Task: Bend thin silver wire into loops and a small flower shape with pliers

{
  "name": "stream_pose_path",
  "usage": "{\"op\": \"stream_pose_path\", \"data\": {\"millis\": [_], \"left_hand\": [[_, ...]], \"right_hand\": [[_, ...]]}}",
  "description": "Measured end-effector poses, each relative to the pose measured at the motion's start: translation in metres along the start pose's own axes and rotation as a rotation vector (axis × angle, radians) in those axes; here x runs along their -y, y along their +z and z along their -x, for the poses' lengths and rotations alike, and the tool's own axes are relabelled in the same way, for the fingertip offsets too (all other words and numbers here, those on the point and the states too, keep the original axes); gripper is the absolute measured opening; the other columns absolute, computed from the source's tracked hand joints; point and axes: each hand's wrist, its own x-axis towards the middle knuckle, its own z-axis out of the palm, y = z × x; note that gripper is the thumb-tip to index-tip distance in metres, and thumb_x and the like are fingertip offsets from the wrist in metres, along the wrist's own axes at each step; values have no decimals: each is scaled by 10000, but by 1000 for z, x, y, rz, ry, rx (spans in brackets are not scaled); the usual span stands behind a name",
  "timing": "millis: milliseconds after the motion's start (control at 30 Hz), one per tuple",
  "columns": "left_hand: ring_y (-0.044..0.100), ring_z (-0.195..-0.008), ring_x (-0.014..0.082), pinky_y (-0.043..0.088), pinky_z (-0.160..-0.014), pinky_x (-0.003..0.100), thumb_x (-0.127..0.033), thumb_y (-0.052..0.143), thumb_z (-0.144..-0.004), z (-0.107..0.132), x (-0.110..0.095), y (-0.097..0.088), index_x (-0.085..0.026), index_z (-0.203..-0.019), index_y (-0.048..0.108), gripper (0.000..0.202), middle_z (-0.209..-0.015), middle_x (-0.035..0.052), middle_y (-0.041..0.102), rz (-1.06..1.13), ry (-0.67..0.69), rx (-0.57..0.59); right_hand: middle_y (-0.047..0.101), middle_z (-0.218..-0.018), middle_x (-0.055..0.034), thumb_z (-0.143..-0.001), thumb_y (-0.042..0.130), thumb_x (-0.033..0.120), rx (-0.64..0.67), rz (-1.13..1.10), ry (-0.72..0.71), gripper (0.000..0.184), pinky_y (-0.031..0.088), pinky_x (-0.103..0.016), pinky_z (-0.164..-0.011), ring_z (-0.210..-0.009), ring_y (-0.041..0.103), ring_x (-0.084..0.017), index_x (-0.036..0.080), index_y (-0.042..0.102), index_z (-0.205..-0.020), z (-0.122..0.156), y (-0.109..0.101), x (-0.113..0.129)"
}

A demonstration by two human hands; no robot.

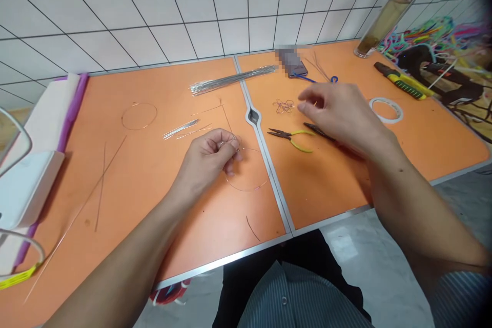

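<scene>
My left hand (pixel 213 154) is closed in a pinch on thin wire, with a round wire loop (pixel 248 190) spreading out below the fingertips. A straight wire (pixel 226 117) runs up and away from that grip. Over the right half of the table, my right hand (pixel 334 110) has its fingers curled together; what they hold, if anything, I cannot make out. Just left of it lies a small flower-shaped bent wire (pixel 283 106). Yellow-handled pliers (pixel 290 134) rest below, and a dark tool (pixel 319 130) is partly hidden under my right hand.
A wire bundle (pixel 230 81), a shorter bundle (pixel 180 129) and another wire ring (pixel 139 116) lie on the orange table (pixel 146 174). Farther right are a tape roll (pixel 386 110), a utility knife (pixel 402 81), a phone (pixel 294 64) and a tall glass bottle (pixel 392 15). A white device (pixel 31 189) sits left.
</scene>
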Motion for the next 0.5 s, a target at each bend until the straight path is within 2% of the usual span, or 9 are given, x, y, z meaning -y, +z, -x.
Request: {"op": "stream_pose_path", "data": {"millis": [100,200,267,400,500], "left_hand": [[599,-470,95,521,-484,214,-278,717,-946,-1,-3,-2,-180,-815,684,166,-750,30,746,6,17,-24],[596,-466,93,516,-474,207,-269,740,-921,-2,-4,-2,-178,-802,690,157,-731,28,742,30,20,-27],[587,-461,91,508,-462,202,-265,756,-900,-3,-4,-1,-178,-790,685,157,-713,22,732,68,24,-30],[558,-462,84,519,-464,207,-260,743,-896,-2,-5,-2,-177,-791,668,154,-709,14,728,159,36,-30],[553,-482,85,546,-481,225,-278,741,-911,-3,-6,-4,-177,-825,671,150,-737,13,734,188,41,-21]], "right_hand": [[804,-1037,-108,-984,668,362,255,180,-58,260,461,-375,-728,-897,714,-269,194,815,-1117,12,12,-19],[764,-1244,-139,-997,672,473,356,329,-157,344,437,-380,-736,-1058,704,-316,217,786,-1195,27,24,-25],[746,-1219,-154,-1022,632,461,350,412,-211,326,411,-383,-732,-1038,689,-313,193,768,-1151,34,30,-25],[717,-1032,-163,-1039,512,278,266,552,-295,255,331,-395,-705,-893,642,-292,143,727,-1018,42,42,-23],[689,-963,-169,-1024,479,224,195,639,-339,253,275,-400,-681,-855,612,-297,133,712,-983,46,50,-24]]}}
